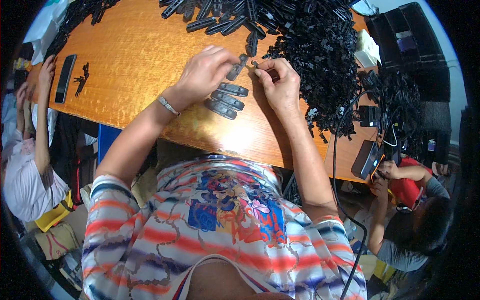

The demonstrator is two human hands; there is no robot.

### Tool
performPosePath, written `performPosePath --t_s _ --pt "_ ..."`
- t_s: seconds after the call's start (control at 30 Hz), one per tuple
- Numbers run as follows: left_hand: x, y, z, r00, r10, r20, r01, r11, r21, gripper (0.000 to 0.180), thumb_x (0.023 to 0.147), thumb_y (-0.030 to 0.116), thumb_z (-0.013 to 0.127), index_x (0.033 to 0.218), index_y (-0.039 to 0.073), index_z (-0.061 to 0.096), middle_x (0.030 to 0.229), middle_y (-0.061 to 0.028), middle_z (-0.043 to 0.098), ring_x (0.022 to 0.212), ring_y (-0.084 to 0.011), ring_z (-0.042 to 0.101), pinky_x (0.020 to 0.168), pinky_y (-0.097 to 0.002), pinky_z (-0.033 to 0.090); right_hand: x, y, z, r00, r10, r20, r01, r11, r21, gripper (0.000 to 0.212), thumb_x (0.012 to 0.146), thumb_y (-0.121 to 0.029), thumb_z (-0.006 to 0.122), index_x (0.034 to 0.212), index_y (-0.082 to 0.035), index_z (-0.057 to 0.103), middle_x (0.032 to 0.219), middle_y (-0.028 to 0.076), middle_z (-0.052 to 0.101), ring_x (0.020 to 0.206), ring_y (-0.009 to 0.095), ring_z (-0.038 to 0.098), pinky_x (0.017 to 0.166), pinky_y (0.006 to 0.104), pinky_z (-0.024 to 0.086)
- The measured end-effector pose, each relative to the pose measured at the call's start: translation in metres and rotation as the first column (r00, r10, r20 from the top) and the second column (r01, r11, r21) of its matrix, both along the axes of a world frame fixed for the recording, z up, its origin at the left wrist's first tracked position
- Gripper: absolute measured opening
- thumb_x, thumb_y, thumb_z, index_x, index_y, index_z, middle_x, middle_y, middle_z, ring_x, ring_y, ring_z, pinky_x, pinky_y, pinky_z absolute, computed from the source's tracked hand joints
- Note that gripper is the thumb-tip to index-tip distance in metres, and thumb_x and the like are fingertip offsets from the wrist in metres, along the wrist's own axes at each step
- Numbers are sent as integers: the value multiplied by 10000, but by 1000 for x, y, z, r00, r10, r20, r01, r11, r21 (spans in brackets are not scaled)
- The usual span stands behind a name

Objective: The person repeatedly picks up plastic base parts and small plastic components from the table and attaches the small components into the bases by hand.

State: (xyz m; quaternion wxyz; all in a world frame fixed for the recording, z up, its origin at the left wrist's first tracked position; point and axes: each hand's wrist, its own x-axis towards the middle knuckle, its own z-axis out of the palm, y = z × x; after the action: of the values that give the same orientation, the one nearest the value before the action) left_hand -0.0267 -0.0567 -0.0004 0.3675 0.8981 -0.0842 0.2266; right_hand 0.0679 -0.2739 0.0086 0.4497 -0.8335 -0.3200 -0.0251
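Observation:
Over the wooden table, my left hand [206, 70] grips one end of a dark, elongated plastic housing [238, 68], held tilted. Just to its right, my right hand [280, 82] pinches a small black plastic clip [255, 63] between thumb and forefinger; the clip and the housing are close but appear apart. Below my left hand, three similar housings lie side by side, the uppermost housing [233, 90] nearest my fingers and the lowest housing [220, 109] closest to me. Another black housing [251, 45] lies just beyond both hands.
A large heap of small black clips [315, 65] spreads right of my right hand. More black housings [220, 22] are piled at the back. A phone [65, 79] lies on the wooden table [135, 55] at left. A cable [336, 165] hangs at right; people sit on both sides.

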Motion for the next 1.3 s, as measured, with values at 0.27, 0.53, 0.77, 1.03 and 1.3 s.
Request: performPosePath --t_s 0.27,0.53,0.77,1.03,1.3 --pt "25 9 21 993 -110 32 91 929 358 194 901 37 718 1090 78 728 1156 -103 631 1141 -327 594 970 -451 521 -4 -6 2 1000 -7 -20 7 1000 -12 128 860 -44 842 937 -22 742 935 134 723 837 278 740 769 379 591" --pt "1 23 17 985 1 -172 40 971 235 227 859 92 812 1064 68 719 1068 -103 646 1080 -333 607 975 -437 508 -17 11 7 999 50 -6 -51 998 -31 135 842 -64 855 927 -33 754 930 135 726 827 299 738 749 404 581" --pt "-2 25 0 986 7 -166 12 994 111 236 858 117 827 1070 70 733 1061 -100 679 1058 -323 625 956 -426 508 -16 36 1 983 171 59 -171 985 2 129 843 -80 851 918 -50 750 922 156 711 826 369 722 734 448 573" --pt "-2 25 -8 992 14 -124 -5 998 66 238 854 144 836 1056 59 742 1049 -102 692 1070 -331 632 970 -431 510 -3 43 5 948 276 160 -259 959 -119 88 862 -59 814 922 -39 754 926 170 706 823 391 721 731 476 574" --pt "5 29 -9 963 25 -267 -46 996 -71 229 929 236 797 1041 38 769 1016 -106 721 986 -292 683 895 -409 547 12 42 21 956 256 -145 -286 923 -256 125 863 -173 850 921 -69 813 869 189 765 816 367 755 756 452 589"
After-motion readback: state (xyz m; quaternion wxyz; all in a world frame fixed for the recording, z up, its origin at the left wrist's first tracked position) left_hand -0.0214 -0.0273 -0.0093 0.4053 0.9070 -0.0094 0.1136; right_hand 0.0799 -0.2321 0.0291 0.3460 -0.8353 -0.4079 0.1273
